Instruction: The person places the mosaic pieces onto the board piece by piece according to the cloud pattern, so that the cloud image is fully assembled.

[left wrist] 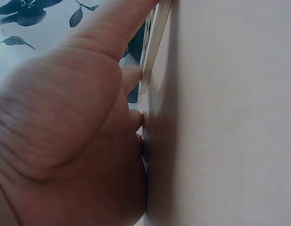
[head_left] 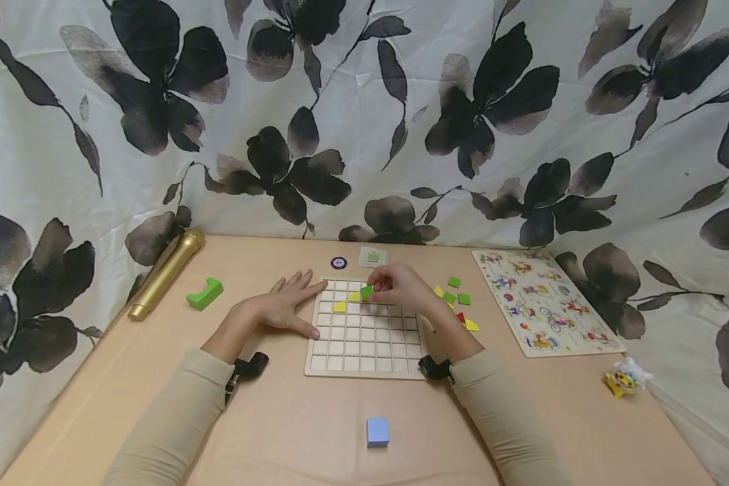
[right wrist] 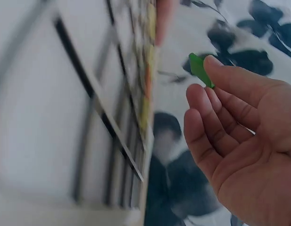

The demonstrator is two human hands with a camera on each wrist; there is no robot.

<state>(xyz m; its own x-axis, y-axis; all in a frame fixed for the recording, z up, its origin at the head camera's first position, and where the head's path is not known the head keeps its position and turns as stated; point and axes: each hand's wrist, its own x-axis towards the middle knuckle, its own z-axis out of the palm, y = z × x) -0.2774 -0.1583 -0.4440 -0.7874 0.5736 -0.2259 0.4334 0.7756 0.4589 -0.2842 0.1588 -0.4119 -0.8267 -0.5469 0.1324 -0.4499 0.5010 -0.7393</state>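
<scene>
A white grid board (head_left: 364, 347) with a wooden frame lies mid-table, with yellow square tiles (head_left: 339, 308) in some upper-left cells. My right hand (head_left: 396, 287) pinches a green square tile (head_left: 366, 292) between thumb and fingers over the upper part of the grid. The right wrist view shows that green tile (right wrist: 199, 69) held at the fingertips, with yellow and red pieces lower on the board. My left hand (head_left: 287, 307) rests with spread fingers at the board's left edge, thumb and index finger touching the frame. In the left wrist view its palm (left wrist: 65, 117) lies against the table beside the frame.
Loose green tiles (head_left: 464, 299) and yellow and red ones lie right of the board. Behind it are a pattern card (head_left: 372, 256) and a round dark token (head_left: 338, 263). Around stand a picture board (head_left: 547, 304), toy figure (head_left: 626, 378), blue block (head_left: 377, 432), green block (head_left: 205, 294) and gold tube (head_left: 167, 275).
</scene>
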